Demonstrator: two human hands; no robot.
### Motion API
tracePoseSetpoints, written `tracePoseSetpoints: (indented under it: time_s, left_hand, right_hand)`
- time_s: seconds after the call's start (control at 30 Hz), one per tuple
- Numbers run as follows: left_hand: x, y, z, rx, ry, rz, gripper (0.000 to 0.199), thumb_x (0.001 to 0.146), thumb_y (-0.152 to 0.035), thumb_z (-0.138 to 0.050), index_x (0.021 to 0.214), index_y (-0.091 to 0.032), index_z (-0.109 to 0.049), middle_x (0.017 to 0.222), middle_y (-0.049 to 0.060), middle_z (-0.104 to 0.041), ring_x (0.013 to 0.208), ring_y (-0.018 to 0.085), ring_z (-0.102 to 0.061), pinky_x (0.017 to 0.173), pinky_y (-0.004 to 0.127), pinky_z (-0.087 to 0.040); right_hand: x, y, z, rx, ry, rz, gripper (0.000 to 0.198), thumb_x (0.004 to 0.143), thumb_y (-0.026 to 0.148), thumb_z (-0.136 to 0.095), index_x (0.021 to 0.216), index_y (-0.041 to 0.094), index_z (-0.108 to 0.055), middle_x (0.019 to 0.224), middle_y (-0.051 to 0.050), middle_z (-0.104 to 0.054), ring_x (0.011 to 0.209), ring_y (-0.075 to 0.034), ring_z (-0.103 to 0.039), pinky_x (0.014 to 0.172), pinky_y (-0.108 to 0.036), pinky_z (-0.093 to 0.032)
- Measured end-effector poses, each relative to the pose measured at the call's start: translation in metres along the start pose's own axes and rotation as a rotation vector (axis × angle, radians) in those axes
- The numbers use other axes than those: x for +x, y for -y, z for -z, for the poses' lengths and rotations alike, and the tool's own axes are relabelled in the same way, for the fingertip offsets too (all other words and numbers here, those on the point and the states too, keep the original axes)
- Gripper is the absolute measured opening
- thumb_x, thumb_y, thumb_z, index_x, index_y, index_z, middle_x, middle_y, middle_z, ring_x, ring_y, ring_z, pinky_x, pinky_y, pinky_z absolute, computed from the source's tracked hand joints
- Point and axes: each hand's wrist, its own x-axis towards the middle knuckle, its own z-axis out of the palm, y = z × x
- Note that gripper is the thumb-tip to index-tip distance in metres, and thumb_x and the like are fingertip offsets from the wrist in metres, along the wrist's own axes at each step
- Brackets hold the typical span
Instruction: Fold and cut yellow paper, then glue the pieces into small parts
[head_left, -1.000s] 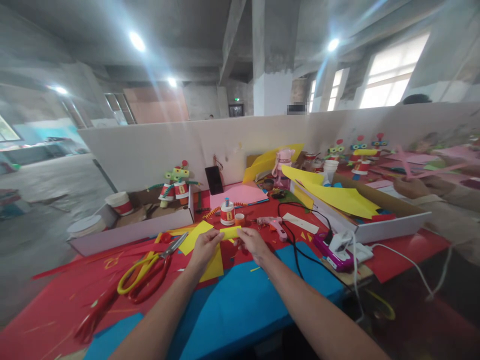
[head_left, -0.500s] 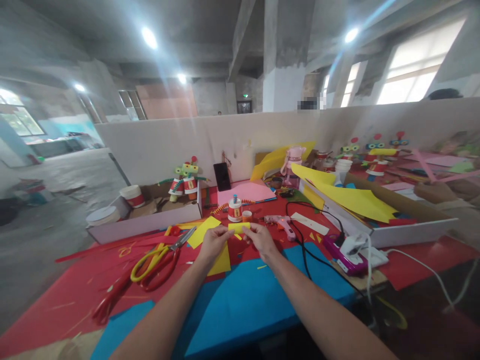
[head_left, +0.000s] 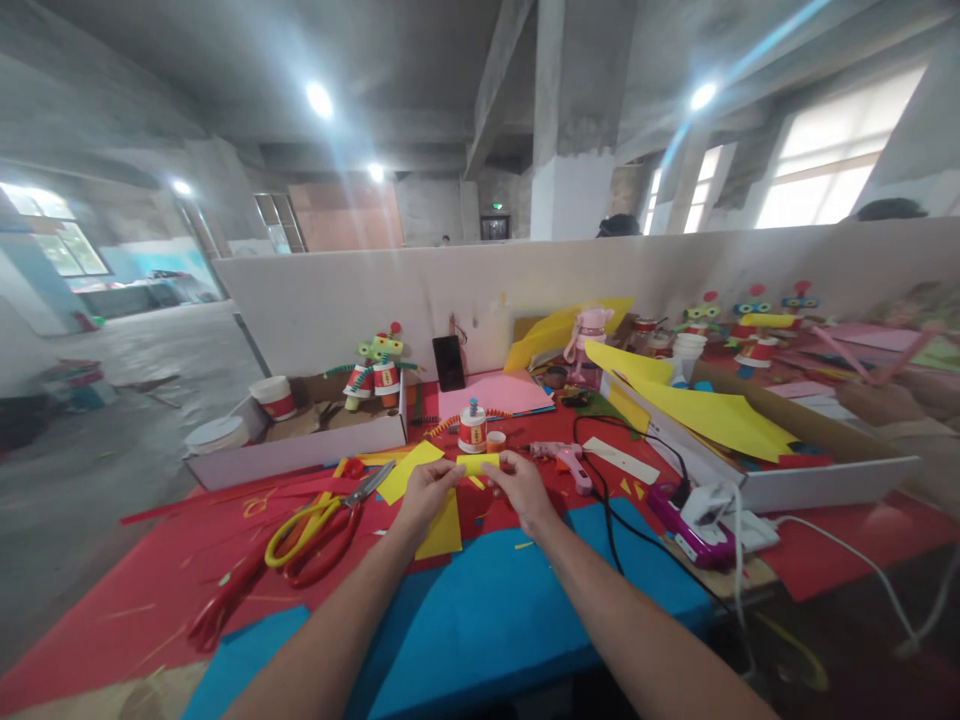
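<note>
Between my two hands is a small strip of yellow paper, curved along its length. My left hand pinches its left end, and my right hand pinches the right end. Just beyond stands a paper cup figure with a red band and coiled paper arms. A small orange-and-white cup is beside it. Yellow paper sheets lie under and near my left hand. To the right of my right hand rests a pink glue gun.
Scissors with yellow and red handles lie left. A cardboard box holds cups and finished figures; another box at right holds coloured paper. A purple power strip with cables sits right. A phone leans on the partition.
The camera view has shifted slightly, so the scene sits a little lower. Both hands keep their pinch on the yellow paper strip.
</note>
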Motion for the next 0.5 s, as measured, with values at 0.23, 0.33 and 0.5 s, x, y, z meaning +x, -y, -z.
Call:
tracePoseSetpoints:
  time_s: [0.23,0.33,0.5]
  left_hand:
    - [-0.001,-0.003,0.000,0.027,0.025,-0.044,0.038,0.063,-0.052,-0.069,0.055,-0.015,-0.063,0.052,-0.001,-0.055,0.051,0.009,-0.042,0.049,0.022,-0.031]
    - [-0.002,-0.002,-0.003,0.061,0.042,-0.051,0.039,0.065,-0.053,-0.066,0.057,-0.015,-0.062,0.052,-0.002,-0.053,0.050,0.009,-0.041,0.049,0.022,-0.029]
    - [-0.005,-0.016,0.004,0.197,0.077,-0.056,0.039,0.064,-0.053,-0.066,0.051,-0.017,-0.058,0.049,-0.002,-0.052,0.050,0.011,-0.041,0.051,0.023,-0.030]
  right_hand:
    - [0.003,-0.003,0.002,0.009,0.023,-0.007,0.039,0.061,0.052,-0.072,0.073,0.015,-0.069,0.054,0.001,-0.060,0.048,-0.012,-0.050,0.048,-0.024,-0.038]
    - [0.000,-0.001,0.001,0.121,0.100,-0.074,0.040,0.059,0.050,-0.075,0.076,0.014,-0.068,0.057,0.000,-0.062,0.051,-0.012,-0.053,0.051,-0.024,-0.041]
    - [-0.004,0.001,0.002,0.251,0.133,-0.121,0.041,0.052,0.041,-0.082,0.080,0.014,-0.067,0.061,0.001,-0.063,0.056,-0.011,-0.054,0.056,-0.024,-0.045]
